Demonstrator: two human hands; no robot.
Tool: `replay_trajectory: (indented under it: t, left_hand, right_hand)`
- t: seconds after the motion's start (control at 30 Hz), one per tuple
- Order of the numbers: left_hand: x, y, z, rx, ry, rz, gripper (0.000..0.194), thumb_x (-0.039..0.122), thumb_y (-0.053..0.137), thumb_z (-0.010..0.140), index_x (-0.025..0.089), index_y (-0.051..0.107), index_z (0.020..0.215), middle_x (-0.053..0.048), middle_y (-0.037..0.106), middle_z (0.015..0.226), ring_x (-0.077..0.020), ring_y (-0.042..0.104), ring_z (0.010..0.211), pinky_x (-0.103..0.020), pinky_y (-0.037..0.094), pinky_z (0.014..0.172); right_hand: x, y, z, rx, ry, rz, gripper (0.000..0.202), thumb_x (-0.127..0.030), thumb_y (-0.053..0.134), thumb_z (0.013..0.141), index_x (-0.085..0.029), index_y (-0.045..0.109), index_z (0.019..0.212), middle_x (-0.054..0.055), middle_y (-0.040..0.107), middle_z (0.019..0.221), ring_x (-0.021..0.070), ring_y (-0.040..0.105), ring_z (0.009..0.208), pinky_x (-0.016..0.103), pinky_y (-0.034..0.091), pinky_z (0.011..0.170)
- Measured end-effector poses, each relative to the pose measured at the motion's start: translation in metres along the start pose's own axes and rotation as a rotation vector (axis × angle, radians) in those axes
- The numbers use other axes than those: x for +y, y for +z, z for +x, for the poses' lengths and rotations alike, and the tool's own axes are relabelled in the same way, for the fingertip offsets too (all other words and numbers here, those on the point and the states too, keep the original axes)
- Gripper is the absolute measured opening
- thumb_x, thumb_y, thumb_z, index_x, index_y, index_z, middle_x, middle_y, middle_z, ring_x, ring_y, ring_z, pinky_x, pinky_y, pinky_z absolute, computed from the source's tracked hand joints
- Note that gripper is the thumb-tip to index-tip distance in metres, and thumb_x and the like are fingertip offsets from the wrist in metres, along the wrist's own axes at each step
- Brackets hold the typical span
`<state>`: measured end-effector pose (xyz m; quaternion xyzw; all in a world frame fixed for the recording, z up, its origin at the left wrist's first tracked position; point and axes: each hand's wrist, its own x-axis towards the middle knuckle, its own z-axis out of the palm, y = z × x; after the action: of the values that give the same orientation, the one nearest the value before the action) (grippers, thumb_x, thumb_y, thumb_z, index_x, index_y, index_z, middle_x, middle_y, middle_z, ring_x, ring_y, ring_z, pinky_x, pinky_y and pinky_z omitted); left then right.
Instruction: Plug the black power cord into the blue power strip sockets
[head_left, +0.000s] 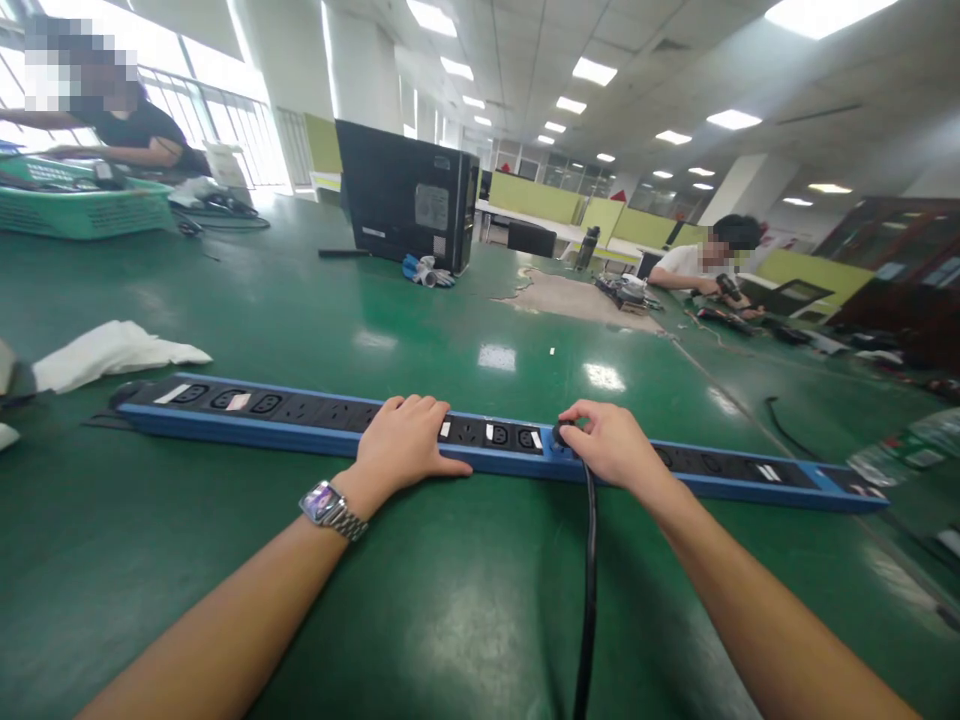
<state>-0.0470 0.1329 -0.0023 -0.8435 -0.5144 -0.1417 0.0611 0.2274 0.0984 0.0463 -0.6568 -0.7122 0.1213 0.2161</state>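
A long blue and black power strip point(480, 455) with several sockets and small white labels lies across the green table. Wrapped over its left-middle part is my left hand point(405, 445), the thumb along the near blue edge and a metal-banded watch point(332, 507) on the wrist. Right of the middle, my right hand point(609, 440) pinches the black plug point(561, 432) at the strip's face. A thick black cable point(590, 580) runs from beneath that hand down to the bottom edge. Whether the plug is fully seated is hidden by the fingers.
Behind the strip on the green table point(300, 300) stand a black computer case point(405, 195) and gloves point(427, 270). White cloth point(112, 355) and a green basket point(82, 205) are left; a plastic bottle point(911, 445) lies right. Two people sit at the far side.
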Motion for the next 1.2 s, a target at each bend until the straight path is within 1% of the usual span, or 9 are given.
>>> replay_trajectory:
  t: [0.2, 0.3, 0.4, 0.5, 0.67, 0.93, 1.03, 1.13, 1.2]
  left_hand:
    - [-0.001, 0.000, 0.001, -0.022, 0.002, 0.014, 0.075, 0.077, 0.065, 0.061, 0.017, 0.063, 0.107, -0.012, 0.068, 0.102, -0.0332, 0.061, 0.099, -0.045, 0.040, 0.090]
    - [0.000, -0.001, 0.002, -0.042, -0.019, -0.005, 0.075, 0.076, 0.064, 0.061, 0.018, 0.063, 0.109, -0.012, 0.069, 0.105, -0.0330, 0.060, 0.101, -0.044, 0.039, 0.092]
    - [0.000, -0.002, 0.002, -0.052, -0.026, -0.017, 0.076, 0.077, 0.063, 0.061, 0.020, 0.063, 0.111, -0.012, 0.069, 0.108, -0.0326, 0.060, 0.103, -0.044, 0.039, 0.093]
    - [-0.001, -0.002, 0.003, -0.053, -0.025, 0.000, 0.075, 0.077, 0.062, 0.062, 0.020, 0.063, 0.110, -0.012, 0.069, 0.107, -0.0329, 0.060, 0.103, -0.044, 0.039, 0.093]
    - [-0.001, -0.002, 0.003, -0.050, -0.002, 0.027, 0.076, 0.077, 0.062, 0.063, 0.017, 0.063, 0.111, -0.012, 0.068, 0.107, -0.0336, 0.060, 0.102, -0.045, 0.041, 0.091]
    - [-0.005, -0.008, 0.004, -0.104, 0.013, 0.008, 0.077, 0.073, 0.065, 0.064, 0.017, 0.061, 0.117, -0.013, 0.068, 0.112, -0.0323, 0.061, 0.105, -0.043, 0.041, 0.092]
    - [-0.007, -0.008, 0.004, -0.109, 0.009, 0.019, 0.074, 0.073, 0.065, 0.064, 0.018, 0.062, 0.113, -0.012, 0.069, 0.109, -0.0319, 0.062, 0.103, -0.043, 0.041, 0.091]
    - [-0.007, -0.007, 0.003, -0.092, 0.007, 0.025, 0.072, 0.075, 0.064, 0.064, 0.019, 0.063, 0.109, -0.010, 0.069, 0.105, -0.0319, 0.062, 0.101, -0.043, 0.041, 0.089]
    - [-0.007, -0.006, 0.002, -0.075, 0.010, 0.021, 0.072, 0.076, 0.064, 0.063, 0.019, 0.062, 0.108, -0.010, 0.069, 0.105, -0.0318, 0.061, 0.100, -0.043, 0.040, 0.088]
  right_hand:
    - [-0.006, 0.006, -0.002, -0.002, -0.001, 0.023, 0.027, -0.031, 0.053, 0.079, -0.018, 0.071, 0.092, 0.002, 0.065, 0.062, 0.0169, 0.058, 0.060, 0.027, 0.040, 0.061]
    - [-0.003, -0.014, -0.008, 0.098, 0.027, 0.123, 0.029, -0.036, 0.054, 0.079, -0.017, 0.071, 0.095, 0.003, 0.067, 0.066, 0.0162, 0.058, 0.057, 0.027, 0.040, 0.056]
    - [0.023, -0.049, -0.018, 0.158, 0.109, 0.231, 0.040, -0.045, 0.056, 0.079, -0.015, 0.068, 0.103, 0.002, 0.066, 0.062, 0.0146, 0.053, 0.047, 0.026, 0.036, 0.047]
    - [0.064, -0.071, -0.030, 0.058, 0.121, 0.138, 0.042, -0.047, 0.057, 0.078, -0.014, 0.068, 0.100, 0.000, 0.059, 0.051, 0.0150, 0.051, 0.044, 0.026, 0.035, 0.046]
    - [0.103, -0.063, -0.037, -0.017, 0.128, 0.135, 0.044, -0.046, 0.053, 0.081, -0.014, 0.066, 0.107, 0.000, 0.061, 0.055, 0.0162, 0.055, 0.050, 0.028, 0.040, 0.051]
    - [0.096, -0.051, -0.023, -0.077, 0.099, 0.001, 0.036, -0.041, 0.051, 0.080, -0.016, 0.068, 0.099, 0.000, 0.061, 0.053, 0.0183, 0.056, 0.052, 0.029, 0.038, 0.052]
    - [0.090, -0.058, -0.023, -0.007, 0.112, -0.050, 0.035, -0.042, 0.052, 0.078, -0.017, 0.071, 0.095, 0.000, 0.060, 0.052, 0.0183, 0.055, 0.051, 0.029, 0.037, 0.053]
    - [0.053, -0.059, -0.018, 0.177, 0.125, -0.048, 0.033, -0.041, 0.055, 0.076, -0.018, 0.072, 0.091, 0.001, 0.060, 0.053, 0.0181, 0.055, 0.053, 0.029, 0.037, 0.055]
    - [0.014, -0.048, -0.010, 0.174, 0.079, 0.042, 0.032, -0.038, 0.056, 0.076, -0.017, 0.072, 0.095, 0.001, 0.062, 0.057, 0.0173, 0.056, 0.055, 0.028, 0.039, 0.056]
